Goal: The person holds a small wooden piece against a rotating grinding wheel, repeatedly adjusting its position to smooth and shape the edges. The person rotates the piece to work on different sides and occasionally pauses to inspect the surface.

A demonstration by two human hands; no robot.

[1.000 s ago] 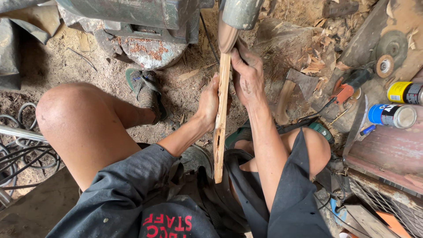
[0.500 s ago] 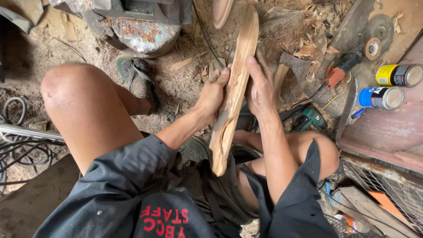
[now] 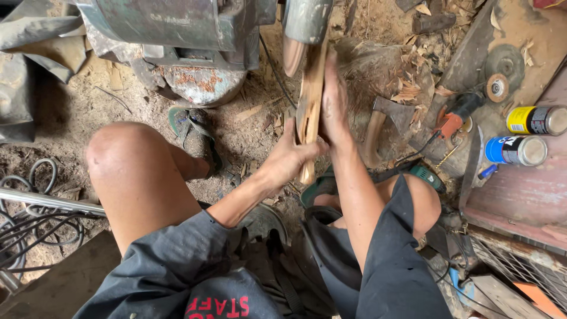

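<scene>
A long flat piece of carved wood (image 3: 311, 103) stands on edge between my hands, its top end against the spinning disc (image 3: 293, 54) of a bench grinder (image 3: 195, 35). My left hand (image 3: 289, 156) grips the lower part of the wood. Flat against its right face, my right hand (image 3: 334, 100) presses with fingers stretched upward. I am seated on the ground, knees apart, in dark shorts.
An axe (image 3: 384, 121) lies right of my hands, beside a small power tool (image 3: 463, 109) and loose abrasive discs (image 3: 499, 87). A yellow spray can (image 3: 536, 120) and a blue one (image 3: 515, 150) lie at the right. A sandal (image 3: 192, 133), cables (image 3: 23, 218) and wood shavings cover the dirt floor.
The wood has turned from tilted with its broad face showing to upright on edge, and its top end has moved up against the grinder disc. Both hands followed it upward.
</scene>
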